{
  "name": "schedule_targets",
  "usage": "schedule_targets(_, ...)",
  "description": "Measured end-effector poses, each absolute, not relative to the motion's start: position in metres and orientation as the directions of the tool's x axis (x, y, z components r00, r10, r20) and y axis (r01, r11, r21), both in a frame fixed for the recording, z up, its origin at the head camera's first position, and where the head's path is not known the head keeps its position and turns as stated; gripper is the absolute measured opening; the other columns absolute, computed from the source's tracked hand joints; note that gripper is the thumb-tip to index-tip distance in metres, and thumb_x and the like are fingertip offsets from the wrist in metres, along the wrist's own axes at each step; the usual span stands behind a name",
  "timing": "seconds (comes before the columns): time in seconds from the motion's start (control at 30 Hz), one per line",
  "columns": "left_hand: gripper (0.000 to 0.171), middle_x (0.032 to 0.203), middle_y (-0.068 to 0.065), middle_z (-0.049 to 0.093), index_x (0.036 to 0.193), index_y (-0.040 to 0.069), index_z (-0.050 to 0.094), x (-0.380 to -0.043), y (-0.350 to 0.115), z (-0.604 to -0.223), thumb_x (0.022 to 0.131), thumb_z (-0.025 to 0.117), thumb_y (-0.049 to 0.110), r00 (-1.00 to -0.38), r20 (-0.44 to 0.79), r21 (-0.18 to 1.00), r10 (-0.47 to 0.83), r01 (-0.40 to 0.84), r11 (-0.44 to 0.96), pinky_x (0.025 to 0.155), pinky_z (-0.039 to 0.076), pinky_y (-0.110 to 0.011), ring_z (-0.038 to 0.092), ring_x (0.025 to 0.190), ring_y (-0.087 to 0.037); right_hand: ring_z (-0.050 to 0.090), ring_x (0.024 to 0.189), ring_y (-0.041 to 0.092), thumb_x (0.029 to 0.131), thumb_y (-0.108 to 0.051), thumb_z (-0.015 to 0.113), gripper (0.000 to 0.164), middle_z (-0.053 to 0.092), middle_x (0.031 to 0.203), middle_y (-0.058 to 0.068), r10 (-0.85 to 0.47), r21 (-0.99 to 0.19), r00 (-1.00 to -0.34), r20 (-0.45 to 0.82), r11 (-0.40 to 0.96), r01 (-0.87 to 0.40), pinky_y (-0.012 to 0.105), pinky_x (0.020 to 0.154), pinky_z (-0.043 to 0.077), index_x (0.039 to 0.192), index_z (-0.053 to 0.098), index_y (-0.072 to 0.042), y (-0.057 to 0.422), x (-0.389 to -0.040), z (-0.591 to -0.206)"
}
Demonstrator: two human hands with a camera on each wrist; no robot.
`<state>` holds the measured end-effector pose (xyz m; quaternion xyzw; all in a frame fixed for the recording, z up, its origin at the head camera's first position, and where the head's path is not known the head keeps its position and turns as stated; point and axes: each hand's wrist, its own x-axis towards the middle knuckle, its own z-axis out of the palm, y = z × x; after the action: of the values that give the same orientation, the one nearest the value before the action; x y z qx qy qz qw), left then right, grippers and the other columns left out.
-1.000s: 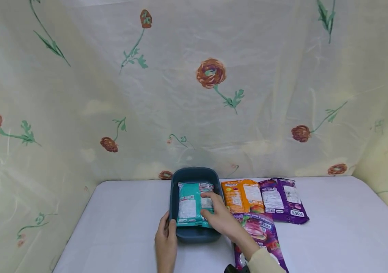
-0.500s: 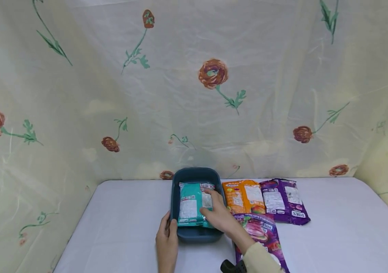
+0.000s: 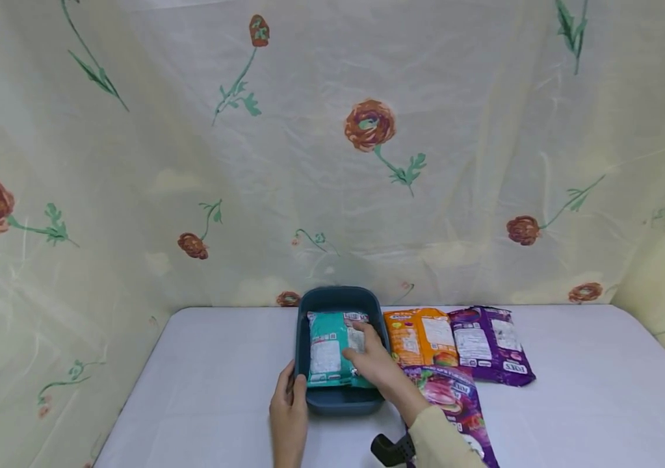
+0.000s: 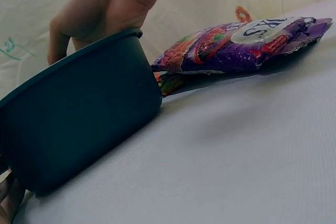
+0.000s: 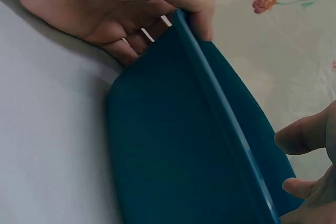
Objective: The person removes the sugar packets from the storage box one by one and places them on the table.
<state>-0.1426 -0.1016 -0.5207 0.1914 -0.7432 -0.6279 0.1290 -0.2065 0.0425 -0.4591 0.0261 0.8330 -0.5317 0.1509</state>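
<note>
A dark blue-green plastic basin (image 3: 340,404) stands on the table with a teal snack packet (image 3: 325,356) lying flat in it. My left hand (image 3: 290,411) grips the basin's left wall. In the right wrist view the thumb of that left hand (image 5: 118,9) hooks over the rim, with its fingers against the outside. Over the packet's right side lies my right hand (image 3: 378,364), index finger and thumb spread apart and touching the packet's top. The left wrist view shows the right hand (image 4: 105,9) reaching over the basin's rim, its fingertips hidden behind the wall.
Right of the basin lie an orange packet (image 3: 422,338) and a purple packet (image 3: 490,346). Another purple packet (image 3: 455,406) lies nearer, partly under the right forearm. A floral curtain (image 3: 332,162) hangs behind the white table (image 3: 209,390).
The whole head view has shifted slightly. My right thumb has moved a little up and left over the packet. The left hand keeps its grip on the basin.
</note>
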Motion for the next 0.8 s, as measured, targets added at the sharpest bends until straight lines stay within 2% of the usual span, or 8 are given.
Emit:
schedule_targets(0.17,0.039,0.134,-0.017,0.055,0.134,0.008,0.052,-0.143,-0.102,-0.522,0.097,0.051,0.022,-0.891,-0.043,0.982,-0.451,-0.122,0.147,0.100,0.047,-0.047,0.054,0.123,-0.030,0.031,0.130,0.040,0.094,-0.019,0.053,0.055,0.024,0.152,0.024,-0.103,-0.896,-0.946,-0.306,0.366,0.250,0.066,0.111,0.020,0.144,0.030,-0.013,0.042,-0.208,-0.461)
schedule_targets(0.4,0.040,0.135,-0.017,0.054,0.134,0.009,0.051,-0.144,-0.101,-0.522,0.097,0.051,0.023,-0.892,-0.055,0.983,-0.448,-0.127,0.133,0.101,0.047,-0.047,0.053,0.124,-0.029,0.030,0.129,0.041,0.093,-0.021,0.054,0.059,0.022,0.152,0.024,-0.099,-0.894,-0.933,-0.347,0.335,0.297,0.067,0.110,0.020,0.145,0.026,-0.015,0.044,-0.209,-0.456)
schedule_targets(0.6,0.040,0.135,-0.018,0.053,0.134,0.008,0.051,-0.145,-0.100,-0.521,0.097,0.050,0.023,-0.893,-0.051,0.984,-0.446,-0.121,0.130,0.102,0.045,-0.048,0.052,0.125,-0.031,0.024,0.133,0.043,0.092,-0.023,0.057,0.053,0.010,0.156,0.017,-0.100,-0.900,-0.951,-0.291,0.365,0.237,0.069,0.109,0.019,0.141,0.038,-0.020,0.043,-0.205,-0.447)
schedule_targets(0.8,0.040,0.134,-0.017,0.054,0.135,0.009,0.051,-0.143,-0.101,-0.522,0.097,0.050,0.023,-0.893,-0.059,0.984,-0.446,-0.127,0.125,0.101,0.046,-0.047,0.053,0.124,-0.030,0.028,0.134,0.044,0.092,-0.023,0.056,0.043,0.009,0.154,0.013,-0.115,-0.926,-0.967,-0.229,0.330,0.180,0.063,0.109,0.029,0.133,0.046,-0.020,0.044,-0.200,-0.436)
